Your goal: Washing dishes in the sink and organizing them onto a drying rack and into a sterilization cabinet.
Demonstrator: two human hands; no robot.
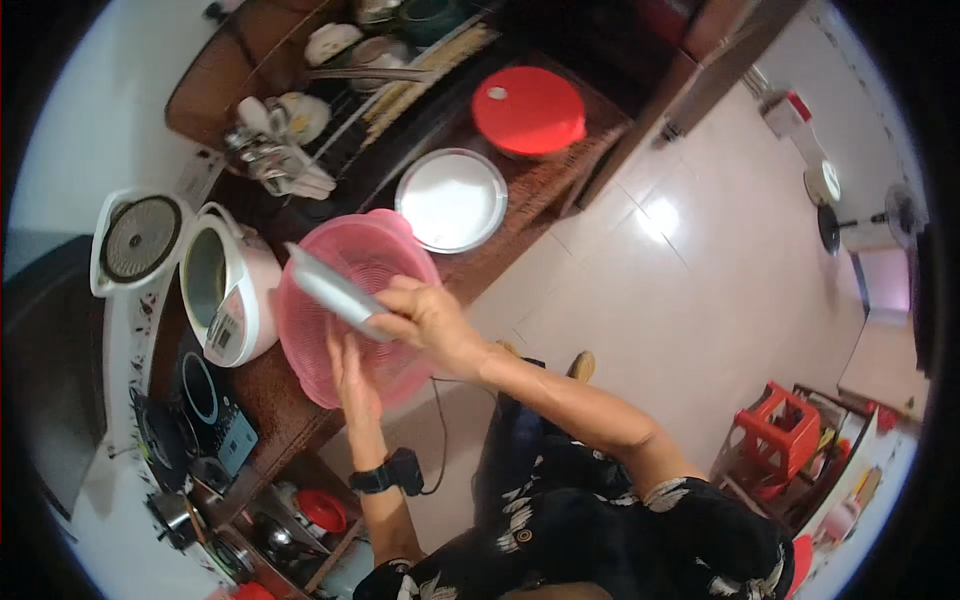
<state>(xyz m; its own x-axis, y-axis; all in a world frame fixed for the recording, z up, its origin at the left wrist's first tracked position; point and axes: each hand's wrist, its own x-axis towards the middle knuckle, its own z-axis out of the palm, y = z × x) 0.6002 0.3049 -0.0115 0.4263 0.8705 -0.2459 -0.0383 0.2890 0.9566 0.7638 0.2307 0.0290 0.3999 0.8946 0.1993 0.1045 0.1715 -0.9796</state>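
A pink plastic colander basket [307, 367] stands at the worktop's edge, beside an open white rice cooker [259, 307]. Over the basket, my right hand [431, 319] grips one end of a grey, curved metallic-looking object [334, 289]; its exact kind cannot be told. My left hand [352, 379], with a black band at the wrist, has its fingers extended at the basket's near inner side, below the grey object. Whether it touches the basket wall is unclear. A round white plate or shallow pan [451, 200] lies just beyond the basket.
A red lidded bowl [529, 111] sits farther along the brown worktop [480, 266]. Spoons and other cutlery [281, 165] stand near a dish rack with chopsticks. An induction cooker [217, 412] lies left of my left arm. A red plastic stool [780, 431] stands at the right.
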